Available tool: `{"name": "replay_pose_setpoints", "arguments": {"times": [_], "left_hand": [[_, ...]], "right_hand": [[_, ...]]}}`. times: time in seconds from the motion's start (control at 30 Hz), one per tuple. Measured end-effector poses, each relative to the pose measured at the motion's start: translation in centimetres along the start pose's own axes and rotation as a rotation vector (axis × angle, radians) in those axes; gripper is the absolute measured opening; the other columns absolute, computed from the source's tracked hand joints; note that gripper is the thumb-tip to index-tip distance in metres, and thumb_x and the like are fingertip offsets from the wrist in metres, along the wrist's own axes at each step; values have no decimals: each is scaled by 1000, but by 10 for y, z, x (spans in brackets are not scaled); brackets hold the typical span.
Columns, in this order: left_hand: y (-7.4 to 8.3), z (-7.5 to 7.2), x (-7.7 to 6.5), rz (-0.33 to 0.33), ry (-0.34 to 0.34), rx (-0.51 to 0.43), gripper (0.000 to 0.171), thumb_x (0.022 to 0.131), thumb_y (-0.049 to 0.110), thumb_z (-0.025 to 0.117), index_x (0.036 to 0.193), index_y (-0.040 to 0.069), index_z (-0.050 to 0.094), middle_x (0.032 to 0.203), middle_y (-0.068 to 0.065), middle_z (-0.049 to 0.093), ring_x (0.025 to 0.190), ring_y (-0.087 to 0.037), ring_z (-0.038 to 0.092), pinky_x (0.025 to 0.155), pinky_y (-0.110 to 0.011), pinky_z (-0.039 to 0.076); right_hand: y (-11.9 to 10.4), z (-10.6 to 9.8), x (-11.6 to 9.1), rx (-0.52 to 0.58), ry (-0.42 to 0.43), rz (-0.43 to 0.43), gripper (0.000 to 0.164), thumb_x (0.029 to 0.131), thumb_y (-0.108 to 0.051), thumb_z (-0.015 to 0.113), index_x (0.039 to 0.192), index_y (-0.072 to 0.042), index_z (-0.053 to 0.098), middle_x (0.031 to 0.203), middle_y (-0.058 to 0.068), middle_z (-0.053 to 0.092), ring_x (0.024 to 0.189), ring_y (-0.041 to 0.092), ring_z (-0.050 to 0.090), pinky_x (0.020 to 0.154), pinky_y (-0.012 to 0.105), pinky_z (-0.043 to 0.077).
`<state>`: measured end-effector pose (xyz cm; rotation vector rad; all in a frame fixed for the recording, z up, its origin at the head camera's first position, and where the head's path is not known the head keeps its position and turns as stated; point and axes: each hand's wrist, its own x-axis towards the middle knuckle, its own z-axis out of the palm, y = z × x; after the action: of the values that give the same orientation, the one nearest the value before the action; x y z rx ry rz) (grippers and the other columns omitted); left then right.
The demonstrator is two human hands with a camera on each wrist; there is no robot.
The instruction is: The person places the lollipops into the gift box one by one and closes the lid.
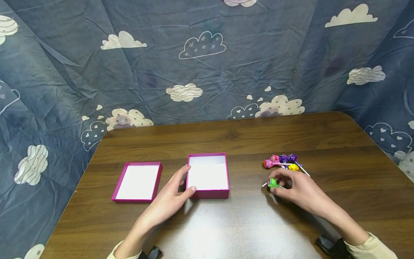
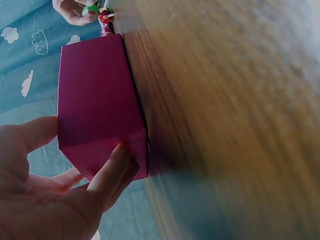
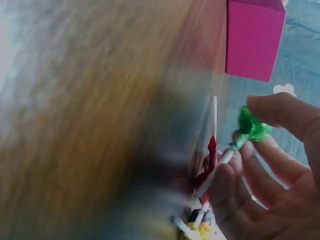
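An uncovered magenta box (image 1: pixel 210 194) with a white inside stands mid-table. My left hand (image 1: pixel 171 198) touches its near left corner, thumb on the front wall and fingers along the left side. The left wrist view shows those fingers extended against the box wall (image 2: pixel 97 90). My right hand (image 1: pixel 299 189) pinches a lollipop in a green wrapper (image 1: pixel 274 183) between thumb and fingers, its stick slanting down in the right wrist view. Below it lies a red-wrapped lollipop (image 3: pixel 212 150), its white stick pointing toward the box. Behind the right hand lie several lollipops, including purple (image 1: pixel 292 157), yellow (image 1: pixel 293 167) and pink-red (image 1: pixel 268 163) ones.
A shallow magenta lid (image 1: pixel 137 181), white inside, lies left of the box. The brown wooden table (image 1: pixel 226 138) ends at the back against a blue cloth (image 1: pixel 207 72) printed with clouds.
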<state>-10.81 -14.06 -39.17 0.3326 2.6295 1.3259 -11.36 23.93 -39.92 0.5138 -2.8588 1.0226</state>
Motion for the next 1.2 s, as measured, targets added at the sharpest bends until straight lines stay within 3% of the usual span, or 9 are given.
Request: {"name": "replay_pose_setpoints", "arguments": {"times": [0.2,0.33,0.47,0.7,1.2], "left_hand": [[0,0,0,-2,-4,5,68,96,31,65,154,23,31,158,-3,29,127,-32,49,97,-50,45],[0,-1,0,-6,-8,1,68,96,31,65,154,23,30,158,-3,27,127,-33,48,96,-50,46],[-1,-2,0,-8,-10,-5,68,96,31,65,154,23,30,159,-2,27,128,-33,48,95,-49,47],[-3,0,0,21,-10,-10,68,97,33,64,154,21,30,157,-7,30,128,-34,48,97,-51,45],[-4,0,1,24,-11,2,68,97,34,64,154,21,30,158,-7,28,128,-34,48,99,-52,43]], "right_hand": [[-5,4,6,61,86,-39,30,78,-13,83,100,-25,67,79,-7,60,71,12,56,59,24,43],[-7,6,11,182,85,-56,28,80,-10,82,101,-23,68,82,-4,63,70,11,58,58,24,47],[-11,6,16,261,74,-75,26,83,-11,80,103,-21,68,95,-5,65,77,12,61,63,23,50],[-19,2,23,236,56,-65,25,85,-19,79,106,-27,67,86,-8,65,73,14,61,62,24,49],[-37,12,41,271,132,-135,30,86,-14,78,111,-25,68,96,-12,68,82,13,61,71,23,48]]}}
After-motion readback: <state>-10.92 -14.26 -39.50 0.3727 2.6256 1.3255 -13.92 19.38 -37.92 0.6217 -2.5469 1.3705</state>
